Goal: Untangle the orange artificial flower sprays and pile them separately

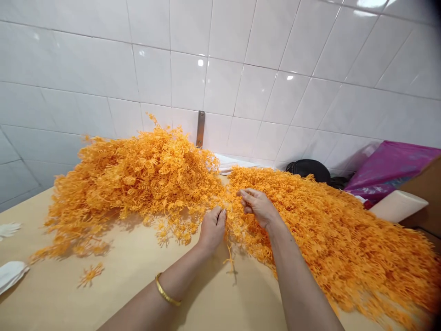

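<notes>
My left hand (pixel 212 227), with a gold bangle on its wrist, is closed in a pinch between two heaps of thin, branching orange pieces that look like plastic flowers. An orange flower piece (pixel 230 259) dangles just below its fingertips. Slightly higher and to the right, my right hand (pixel 258 207) has its thumb and fingers pinched together at the edge of the right heap (pixel 330 220). What sits in that pinch is too small to tell. The left heap (pixel 148 174) rises higher and looser, behind my left hand.
A single orange piece (pixel 90 274) lies at the table's (pixel 138 276) left front. White gloves (pixel 12 275) rest at the left edge. Along the tiled wall are a black round object (pixel 309 170), a purple bag (pixel 389 165) and a cream roll (pixel 399 206).
</notes>
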`<state>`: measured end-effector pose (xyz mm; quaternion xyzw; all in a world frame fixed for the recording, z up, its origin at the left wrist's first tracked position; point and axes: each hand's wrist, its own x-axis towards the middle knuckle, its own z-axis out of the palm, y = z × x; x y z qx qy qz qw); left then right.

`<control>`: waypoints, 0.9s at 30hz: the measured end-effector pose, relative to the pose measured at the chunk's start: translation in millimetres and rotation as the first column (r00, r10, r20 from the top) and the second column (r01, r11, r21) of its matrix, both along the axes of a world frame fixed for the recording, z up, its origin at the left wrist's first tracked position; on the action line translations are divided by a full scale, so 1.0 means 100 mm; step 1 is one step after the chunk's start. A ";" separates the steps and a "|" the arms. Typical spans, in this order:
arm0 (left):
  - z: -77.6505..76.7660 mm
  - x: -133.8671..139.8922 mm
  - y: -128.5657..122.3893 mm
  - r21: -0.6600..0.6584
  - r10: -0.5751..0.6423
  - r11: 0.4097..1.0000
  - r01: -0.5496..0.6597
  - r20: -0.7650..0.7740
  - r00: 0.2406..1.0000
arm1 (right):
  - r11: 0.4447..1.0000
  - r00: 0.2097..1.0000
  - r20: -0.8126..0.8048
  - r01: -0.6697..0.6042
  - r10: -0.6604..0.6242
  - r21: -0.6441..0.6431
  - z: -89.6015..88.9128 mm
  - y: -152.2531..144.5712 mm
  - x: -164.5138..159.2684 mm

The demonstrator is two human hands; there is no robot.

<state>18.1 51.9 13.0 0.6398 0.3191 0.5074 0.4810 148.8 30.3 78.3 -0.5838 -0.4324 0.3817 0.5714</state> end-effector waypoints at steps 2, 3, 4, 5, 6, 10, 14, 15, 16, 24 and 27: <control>-0.01 0.00 0.01 0.013 0.008 1.000 -0.008 -0.017 1.000 | 0.985 0.974 0.146 -0.167 0.171 -0.042 0.01 0.00 -0.11; -0.02 0.00 0.01 0.015 0.004 1.000 -0.004 -0.020 1.000 | 0.970 0.942 0.230 -0.232 0.243 -0.076 0.01 -0.01 -0.15; -0.02 0.00 0.02 0.015 -0.006 1.000 0.006 -0.016 1.000 | 0.957 0.908 0.303 -0.269 0.290 -0.109 0.01 -0.01 -0.18; -0.03 0.00 0.02 0.014 -0.022 1.000 0.022 -0.005 1.000 | 0.950 0.882 0.354 -0.281 0.311 -0.135 0.01 -0.01 -0.19; -0.03 0.01 0.02 0.011 -0.040 0.999 0.040 0.012 0.999 | 0.948 0.867 0.382 -0.281 0.318 -0.152 0.01 -0.02 -0.19; 0.00 0.02 0.01 -0.013 -0.110 0.994 0.111 0.064 0.992 | 0.951 0.869 0.389 -0.262 0.306 -0.163 -0.03 0.00 -0.11; 0.05 0.01 0.01 -0.020 -0.138 0.990 0.137 -0.009 0.990 | 0.997 0.933 0.353 -0.078 0.064 0.025 -0.11 0.07 -0.08; 0.06 0.01 0.01 -0.015 -0.139 0.990 0.138 -0.019 0.990 | 0.997 0.944 0.330 -0.023 -0.002 0.073 -0.13 0.09 -0.10; 0.08 0.01 0.02 -0.010 -0.137 0.991 0.137 -0.020 0.990 | 0.995 0.951 0.304 0.019 -0.049 0.102 -0.16 0.12 -0.12; 0.15 -0.03 -0.08 0.027 -0.132 0.991 0.133 -0.008 0.991 | 0.926 0.931 0.063 0.346 -0.359 0.151 -0.19 0.14 0.16; 0.12 -0.02 -0.10 -0.001 -0.112 0.994 0.112 0.040 0.993 | 0.918 0.924 0.014 0.378 -0.382 0.124 -0.10 0.06 0.33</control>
